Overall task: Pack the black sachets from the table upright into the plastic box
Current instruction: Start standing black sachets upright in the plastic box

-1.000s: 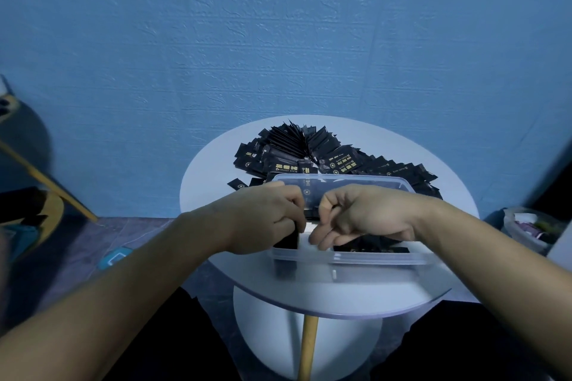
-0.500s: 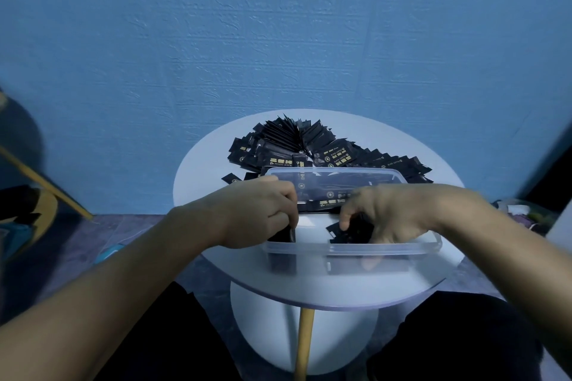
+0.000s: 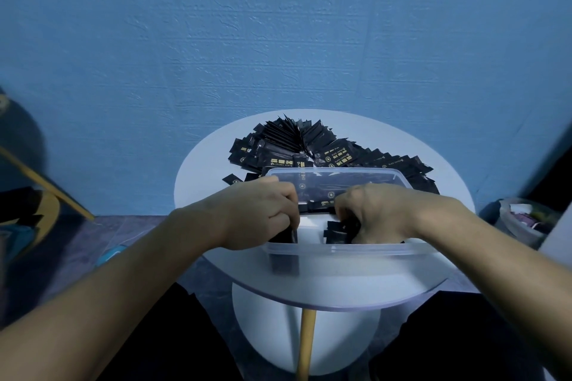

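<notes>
The person's 2 forearms (image 3: pixel 130 288) are bare along their whole visible length, from the near edges of the view to the wrists. The left hand (image 3: pixel 260 216) and the right hand (image 3: pixel 380 213) are bare too, with knuckles and finger creases showing. Black clothing (image 3: pixel 161 346) covers the lap and both legs, a plain dark cloth at near left and near right.

The 1 view, a wide-angle camera worn on the person's head, looks forward and steeply down from close above at the round white table (image 3: pixel 198 195), facing the blue wall (image 3: pixel 278 40) just behind it.
</notes>
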Demonstrator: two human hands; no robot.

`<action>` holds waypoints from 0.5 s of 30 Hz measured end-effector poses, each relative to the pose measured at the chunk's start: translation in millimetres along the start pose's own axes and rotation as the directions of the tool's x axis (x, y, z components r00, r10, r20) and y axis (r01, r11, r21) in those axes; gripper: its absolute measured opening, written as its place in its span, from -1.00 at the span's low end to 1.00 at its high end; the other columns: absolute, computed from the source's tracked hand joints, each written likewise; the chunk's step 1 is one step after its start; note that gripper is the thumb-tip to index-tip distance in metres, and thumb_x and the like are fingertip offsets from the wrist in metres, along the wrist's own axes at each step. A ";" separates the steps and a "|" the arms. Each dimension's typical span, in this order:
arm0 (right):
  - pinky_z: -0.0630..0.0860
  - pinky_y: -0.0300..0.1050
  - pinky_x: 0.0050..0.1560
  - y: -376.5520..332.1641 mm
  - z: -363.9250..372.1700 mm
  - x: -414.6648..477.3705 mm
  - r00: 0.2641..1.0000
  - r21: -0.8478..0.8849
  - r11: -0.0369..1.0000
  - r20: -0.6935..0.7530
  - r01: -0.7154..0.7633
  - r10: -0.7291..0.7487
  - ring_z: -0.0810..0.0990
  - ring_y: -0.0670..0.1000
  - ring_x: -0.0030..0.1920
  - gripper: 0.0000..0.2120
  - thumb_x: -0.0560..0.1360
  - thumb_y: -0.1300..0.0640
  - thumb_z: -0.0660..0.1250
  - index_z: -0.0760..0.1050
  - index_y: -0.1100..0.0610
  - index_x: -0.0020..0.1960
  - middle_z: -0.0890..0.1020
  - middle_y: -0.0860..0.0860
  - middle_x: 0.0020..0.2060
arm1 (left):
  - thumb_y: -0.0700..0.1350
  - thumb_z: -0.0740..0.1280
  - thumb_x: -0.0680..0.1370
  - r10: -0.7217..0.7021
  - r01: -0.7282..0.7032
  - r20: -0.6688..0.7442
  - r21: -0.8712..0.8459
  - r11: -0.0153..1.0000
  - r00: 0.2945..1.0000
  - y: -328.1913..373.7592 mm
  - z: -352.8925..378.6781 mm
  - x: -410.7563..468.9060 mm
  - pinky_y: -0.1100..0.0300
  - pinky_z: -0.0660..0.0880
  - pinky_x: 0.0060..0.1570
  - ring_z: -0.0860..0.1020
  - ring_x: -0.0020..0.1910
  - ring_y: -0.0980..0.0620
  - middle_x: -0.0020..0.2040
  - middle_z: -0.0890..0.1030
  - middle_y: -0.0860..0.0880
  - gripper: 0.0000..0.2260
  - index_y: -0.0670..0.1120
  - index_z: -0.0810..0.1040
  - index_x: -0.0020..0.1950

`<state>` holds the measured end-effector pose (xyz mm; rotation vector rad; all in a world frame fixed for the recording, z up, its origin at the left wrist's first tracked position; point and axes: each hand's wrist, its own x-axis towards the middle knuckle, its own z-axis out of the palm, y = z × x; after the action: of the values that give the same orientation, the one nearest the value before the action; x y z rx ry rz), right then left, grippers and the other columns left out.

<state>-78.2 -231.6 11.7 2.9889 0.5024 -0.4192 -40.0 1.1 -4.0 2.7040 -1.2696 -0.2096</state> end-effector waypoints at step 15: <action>0.52 -0.14 -0.29 -0.7 -0.7 3.2 0.978 0.295 0.956 -0.199 -0.008 0.069 0.58 -0.02 -0.34 -0.90 0.36 0.04 0.49 0.62 0.04 -0.17 0.65 -0.02 -0.39 | 0.03 -0.02 0.52 -0.008 0.008 0.018 0.000 1.000 1.000 1.3 -1.1 -0.2 0.09 0.36 0.24 0.32 0.13 0.18 0.15 0.48 0.22 -0.56 0.13 0.64 0.09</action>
<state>-75.4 -229.8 11.5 3.3460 0.4296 -0.1928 -40.9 0.5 -2.7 2.7140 -1.2640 -0.2355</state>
